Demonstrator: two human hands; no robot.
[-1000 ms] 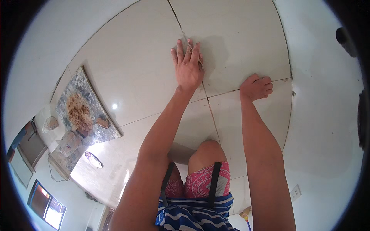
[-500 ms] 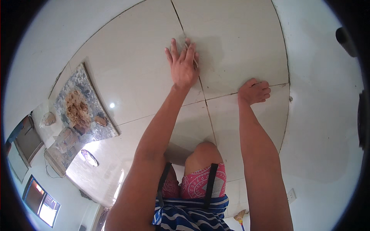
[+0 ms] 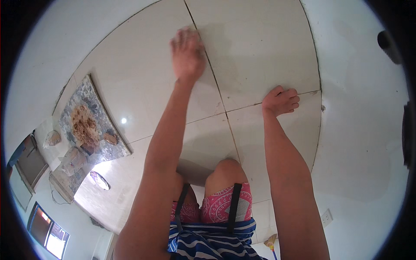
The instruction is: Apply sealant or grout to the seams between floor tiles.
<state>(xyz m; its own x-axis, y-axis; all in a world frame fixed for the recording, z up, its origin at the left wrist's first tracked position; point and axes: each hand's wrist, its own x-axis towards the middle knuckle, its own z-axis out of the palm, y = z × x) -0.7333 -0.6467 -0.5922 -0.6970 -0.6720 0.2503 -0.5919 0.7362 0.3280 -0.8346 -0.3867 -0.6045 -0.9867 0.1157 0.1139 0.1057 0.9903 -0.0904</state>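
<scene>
Blurred by motion, my left hand [image 3: 187, 54] is over the pale tile floor [image 3: 251, 52], just left of the long dark joint between tiles [image 3: 212, 71]. Its fingers point away from me, and anything under the palm is hidden. My right hand [image 3: 281, 99] rests on the floor near the cross joint, close to the right wall. Its fingers are curled in, and the inside of the hand cannot be seen. Below the two hands, the near part of the joint [image 3: 232, 134] looks brownish.
To the left lies a stained grey board [image 3: 106, 132] bearing a heap of tan, crumbly material [image 3: 84, 125]. Plastic bags [image 3: 73, 160] stand beside it. A white wall [image 3: 359, 130] rises at the right. My bent knees [image 3: 227, 173] are below, and a broom [image 3: 271, 242] is behind.
My left hand has moved left and slightly farther away, off the joint. The thin pale thing seen by its fingers earlier no longer shows. My right hand keeps its place on the floor.
</scene>
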